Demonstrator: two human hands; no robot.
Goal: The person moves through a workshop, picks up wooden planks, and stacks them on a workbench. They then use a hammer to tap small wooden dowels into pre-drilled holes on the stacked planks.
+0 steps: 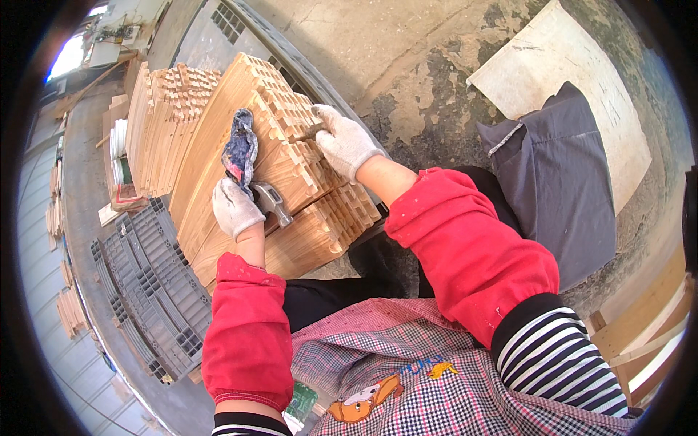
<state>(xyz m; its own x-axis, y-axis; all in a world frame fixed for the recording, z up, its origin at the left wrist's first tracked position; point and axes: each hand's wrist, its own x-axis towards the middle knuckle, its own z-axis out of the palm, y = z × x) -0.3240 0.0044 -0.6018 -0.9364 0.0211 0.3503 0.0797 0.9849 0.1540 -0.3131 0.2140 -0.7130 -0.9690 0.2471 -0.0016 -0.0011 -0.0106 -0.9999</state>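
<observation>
A stack of pale wooden slats [291,156] with notched, comb-like ends was seen lying on the tabletop [87,189], tilted across the middle of the view. The left hand [234,207], covered by a white work glove, was closed around the handle of a hammer [270,202], whose metal head was resting on the top of the stack just beside the hand. A blue, stained rag [240,149] was seen above the same hand, apparently gripped along with the hammer and laid against the wood. The right hand [342,142], also gloved in white, was placed at the notched end of the upper slats, its fingers curled and pressed onto the wood; whether something small was pinched beneath them could not be told. Both forearms were covered by red sleeve guards [465,247].

A second pile of similar slats [163,120] was set just beyond the first, toward the left. A grey plastic crate [149,283] with a ribbed wall was seen lying on its side near the left elbow. On the concrete floor [429,80] to the right, a grey cloth [560,174] was draped partly over a flat pale board [574,65].
</observation>
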